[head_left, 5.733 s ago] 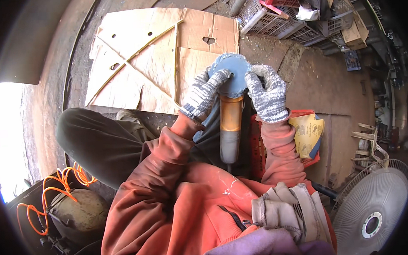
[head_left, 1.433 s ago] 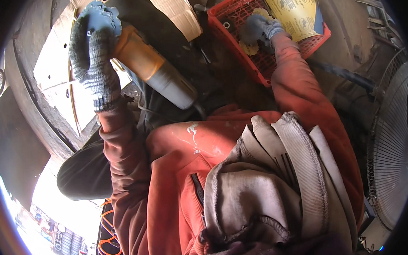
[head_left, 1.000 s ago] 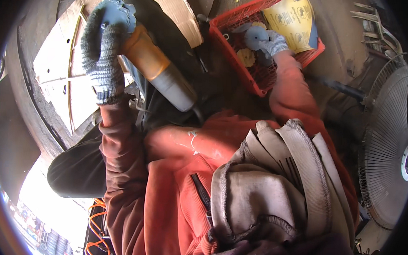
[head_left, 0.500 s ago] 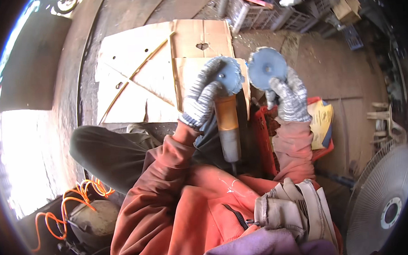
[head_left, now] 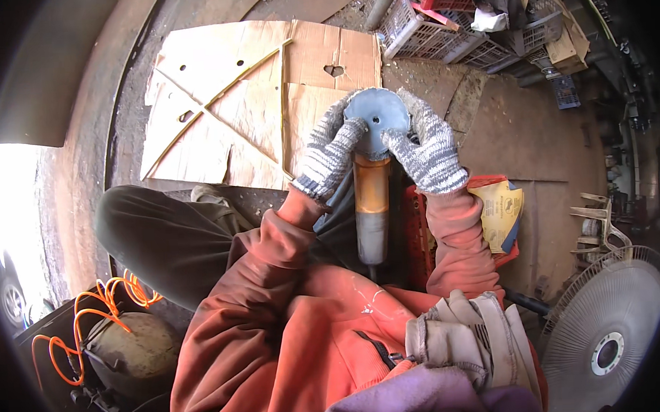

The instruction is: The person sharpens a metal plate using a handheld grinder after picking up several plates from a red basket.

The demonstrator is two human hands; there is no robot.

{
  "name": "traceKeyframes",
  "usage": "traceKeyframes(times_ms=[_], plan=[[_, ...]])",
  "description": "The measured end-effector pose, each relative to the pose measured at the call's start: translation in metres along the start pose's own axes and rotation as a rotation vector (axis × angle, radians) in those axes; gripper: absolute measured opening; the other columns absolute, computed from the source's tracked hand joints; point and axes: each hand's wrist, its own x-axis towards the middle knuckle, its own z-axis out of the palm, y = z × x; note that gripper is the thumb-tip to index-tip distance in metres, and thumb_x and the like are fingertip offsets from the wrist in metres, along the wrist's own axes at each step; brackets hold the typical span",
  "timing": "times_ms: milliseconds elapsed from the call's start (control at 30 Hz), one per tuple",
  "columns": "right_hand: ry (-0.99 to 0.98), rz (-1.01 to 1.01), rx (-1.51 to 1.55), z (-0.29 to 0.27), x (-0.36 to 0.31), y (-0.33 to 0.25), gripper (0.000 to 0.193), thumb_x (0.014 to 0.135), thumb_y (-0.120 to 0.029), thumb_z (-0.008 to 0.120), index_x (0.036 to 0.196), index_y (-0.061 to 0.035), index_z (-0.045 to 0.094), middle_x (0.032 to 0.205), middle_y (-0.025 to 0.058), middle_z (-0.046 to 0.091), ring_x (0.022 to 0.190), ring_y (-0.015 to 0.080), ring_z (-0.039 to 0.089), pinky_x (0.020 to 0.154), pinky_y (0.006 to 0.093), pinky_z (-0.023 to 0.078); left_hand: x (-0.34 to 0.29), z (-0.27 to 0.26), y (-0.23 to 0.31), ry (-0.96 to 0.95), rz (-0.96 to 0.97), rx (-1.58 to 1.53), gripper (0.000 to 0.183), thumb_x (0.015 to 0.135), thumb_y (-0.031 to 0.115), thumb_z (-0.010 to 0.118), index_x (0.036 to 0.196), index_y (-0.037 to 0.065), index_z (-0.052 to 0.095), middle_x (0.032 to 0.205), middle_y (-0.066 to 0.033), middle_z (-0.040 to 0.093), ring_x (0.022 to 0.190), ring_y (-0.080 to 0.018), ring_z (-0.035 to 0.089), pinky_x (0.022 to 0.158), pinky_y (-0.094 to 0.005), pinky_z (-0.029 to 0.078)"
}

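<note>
Both my hands wear grey-and-white knitted gloves. A round blue-grey disc (head_left: 376, 112) with ragged edges and a small dark centre hole faces me between them. My left hand (head_left: 326, 154) grips its left side, thumb on the face and fingers behind. On the other side, my right hand (head_left: 429, 151) pinches the rim, its thumb on the lower right of the face. Directly below the disc is an angle grinder (head_left: 371, 193) with an orange and grey body, handle toward me; its head is covered by the disc. Only one disc face shows; whether another lies behind it is hidden.
Flattened cardboard (head_left: 245, 114) with crossed thin strips lies ahead on the left. A red crate (head_left: 418, 239) with yellow sandpaper sheets (head_left: 499, 209) stands by my right forearm. Plastic crates (head_left: 440, 35) are far right, a fan (head_left: 608, 334) near right. An orange coiled hose (head_left: 78, 335) is near left.
Two discs were apart, one in each hand, the left one over the grinder. My right hand has moved left, bringing its disc to the other; now a single face shows between both hands.
</note>
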Motion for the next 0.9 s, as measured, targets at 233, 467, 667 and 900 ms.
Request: traceKeyframes(times_ms=[233,467,667,900], plan=[[-0.02,-0.01,0.03,0.0,-0.001,0.002,0.064,0.083,-0.012,0.076,0.137,0.0051,0.047,0.12,0.0166,0.063,0.106,0.0174,0.062,0.09,0.0304,0.051,-0.001,0.002,0.008,-0.025,0.033,0.054,0.05,0.094,0.011,0.059,0.14,-0.002,0.044,0.131,-0.0115,0.056,0.121,-0.0183,0.052,0.106,-0.032,0.039],[0.029,0.018,0.001,0.012,-0.002,-0.003,0.068,0.082,-0.015,0.077,0.138,0.0051,0.044,0.115,0.0161,0.065,0.098,0.0172,0.063,0.086,0.031,0.052,-0.001,-0.001,0.006,0.003,0.052,0.1,0.047,0.093,0.004,0.061,0.137,-0.003,0.046,0.13,-0.0115,0.057,0.118,-0.0175,0.054,0.103,-0.0307,0.043],[0.209,0.023,0.206,0.002,0.013,0.037,0.07,0.076,-0.029,0.084,0.13,0.0023,0.052,0.106,0.018,0.066,0.098,0.0198,0.063,0.085,0.0339,0.053,0.008,0.019,-0.018,0.022,0.15,0.262,0.052,0.093,-0.002,0.057,0.142,0.0,0.041,0.127,-0.0097,0.058,0.116,-0.017,0.054,0.101,-0.0296,0.044],[0.474,0.101,0.222,0.036,-0.009,0.1,0.052,0.078,-0.044,0.08,0.105,-0.0015,0.066,0.086,0.0083,0.069,0.076,0.0157,0.063,0.072,0.029,0.051,0.016,-0.003,-0.018,-0.089,0.314,0.542,0.034,0.096,0.001,0.053,0.13,-0.002,0.057,0.129,-0.0121,0.061,0.119,-0.0193,0.056,0.105,-0.0322,0.042]])
